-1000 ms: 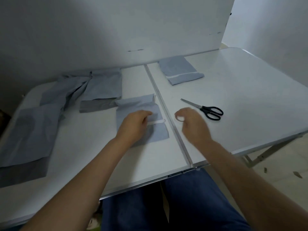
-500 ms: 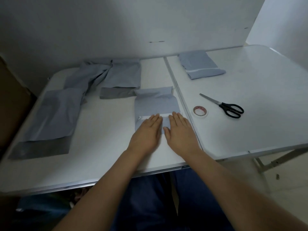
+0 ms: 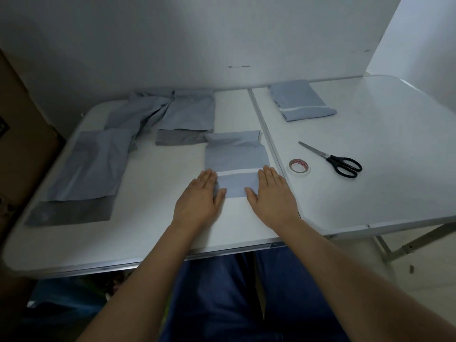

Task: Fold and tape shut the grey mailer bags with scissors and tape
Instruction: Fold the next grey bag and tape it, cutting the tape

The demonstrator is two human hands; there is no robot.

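I see both hands flat on the folded mailer bag at the near middle of the white surface: left hand on its left edge, right hand on its right edge, fingers straight and together, pressing down beside the tape strip. Tape roll and scissors lie to the right.

At frame centre, your left hand and right hand lie flat on the two side edges of the folded mailer bag, which lies on the folding table. The tape roll sits just right of it, the scissors further right. A second taped bag lies at upper right. Unfolded bags overlap at left.
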